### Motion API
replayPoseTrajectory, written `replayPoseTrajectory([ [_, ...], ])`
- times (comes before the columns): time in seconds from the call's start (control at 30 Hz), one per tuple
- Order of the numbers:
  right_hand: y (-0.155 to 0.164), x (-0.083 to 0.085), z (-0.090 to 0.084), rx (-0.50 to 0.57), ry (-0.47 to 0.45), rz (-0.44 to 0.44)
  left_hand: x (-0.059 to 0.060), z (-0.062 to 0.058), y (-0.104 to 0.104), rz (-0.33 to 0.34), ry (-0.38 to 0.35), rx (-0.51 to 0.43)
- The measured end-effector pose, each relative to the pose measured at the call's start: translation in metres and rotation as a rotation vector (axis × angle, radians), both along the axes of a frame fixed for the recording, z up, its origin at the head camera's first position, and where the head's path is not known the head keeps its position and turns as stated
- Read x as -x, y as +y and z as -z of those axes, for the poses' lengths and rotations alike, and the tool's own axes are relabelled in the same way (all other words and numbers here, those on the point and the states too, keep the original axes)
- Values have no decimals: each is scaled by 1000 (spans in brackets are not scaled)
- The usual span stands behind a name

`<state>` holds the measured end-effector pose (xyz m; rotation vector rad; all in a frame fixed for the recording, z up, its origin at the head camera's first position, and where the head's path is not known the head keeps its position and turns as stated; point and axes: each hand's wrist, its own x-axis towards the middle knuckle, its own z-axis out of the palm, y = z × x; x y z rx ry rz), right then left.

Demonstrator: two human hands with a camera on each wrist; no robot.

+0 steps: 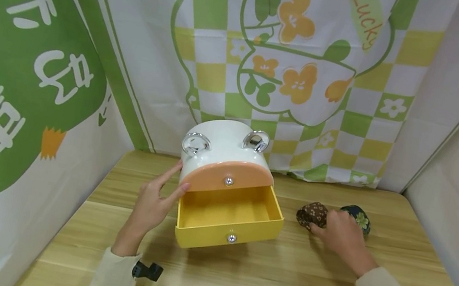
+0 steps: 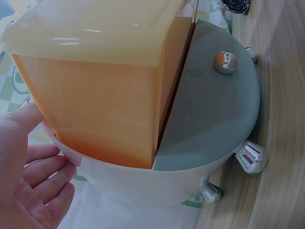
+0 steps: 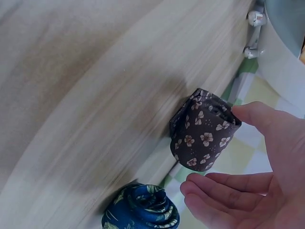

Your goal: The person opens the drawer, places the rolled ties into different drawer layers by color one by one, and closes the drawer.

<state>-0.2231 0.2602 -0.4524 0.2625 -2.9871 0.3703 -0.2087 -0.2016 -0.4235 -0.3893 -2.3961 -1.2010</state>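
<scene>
Right hand (image 1: 343, 235) at the brown roll (image 1: 312, 214)
Your grip is spread, thumb touching it; the open drawer (image 1: 226, 216) lies leftward, left hand (image 1: 153, 203) bracing the box (image 1: 221, 149).

I count one organiser (image 1: 226, 162) on the worktop (image 1: 288, 284). It has two drawers: one orange (image 1: 228, 177), one yellow (image 1: 228, 218). Each drawer carries one silver knob, so two knobs (image 1: 228, 181) in all. On the organiser's top I see two silver rings (image 1: 196, 144). In the left wrist view I can make out three small silver feet (image 2: 250, 157); whether there are more I cannot tell. There are two rolled cloths: one brown (image 1: 312, 214) with flowers and one blue (image 1: 358, 217) with flowers. Two hands (image 1: 153, 201) are in view, one left and one right (image 1: 343, 235). Three printed backdrops (image 1: 296, 68) stand round the worktop.
</scene>
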Motion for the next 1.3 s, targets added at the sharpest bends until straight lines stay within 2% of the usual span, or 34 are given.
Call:
replayPoseTrajectory([
  [0.27, 3, 13, 5, 9, -38, 11, 0, 0, 0, 5, 1, -6],
  [0.6, 3, 25, 14, 52, -144, 57, -1, 1, 0, 4, -4, -10],
  [1.0, 5, 34, 24, 76, -185, 77, 0, 0, 0, -2, -9, -6],
  [1.3, 6, 35, 26, 73, -167, 73, 0, 0, 0, -2, -11, -6],
])
